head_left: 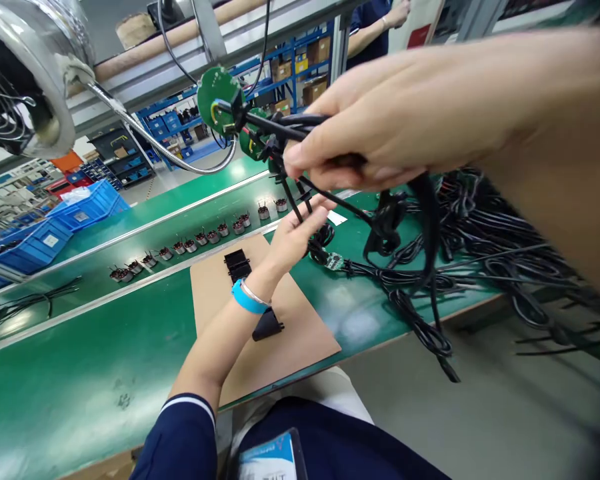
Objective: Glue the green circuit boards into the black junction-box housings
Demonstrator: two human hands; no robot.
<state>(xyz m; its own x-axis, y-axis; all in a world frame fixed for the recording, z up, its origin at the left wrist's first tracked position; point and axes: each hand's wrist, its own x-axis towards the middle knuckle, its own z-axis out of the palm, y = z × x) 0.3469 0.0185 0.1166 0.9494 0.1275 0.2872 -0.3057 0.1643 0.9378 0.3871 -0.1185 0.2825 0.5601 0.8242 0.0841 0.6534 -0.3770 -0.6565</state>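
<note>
Raised at the upper right, my right hand [380,127] is closed around a bundle of black cables [429,220]. Green round circuit boards [218,100] on the cable ends stick out to its left. Below them, my left hand [295,237], with a blue wristband [249,298], has black cables running between its thumb and fingers. Its fingertips are partly hidden by the cables. Under my left arm a cardboard sheet [300,333] carries black plastic parts [238,265], partly covered by the forearm. A black tapered piece [267,325] lies nearer to me.
Many coiled black cables [460,260] are heaped on the green bench [105,373] at the right, some over its edge. Several small motor parts [213,237] line the far strip. Blue bins [93,207] stand left. A lamp [40,80] hangs upper left; another person [375,30] is behind.
</note>
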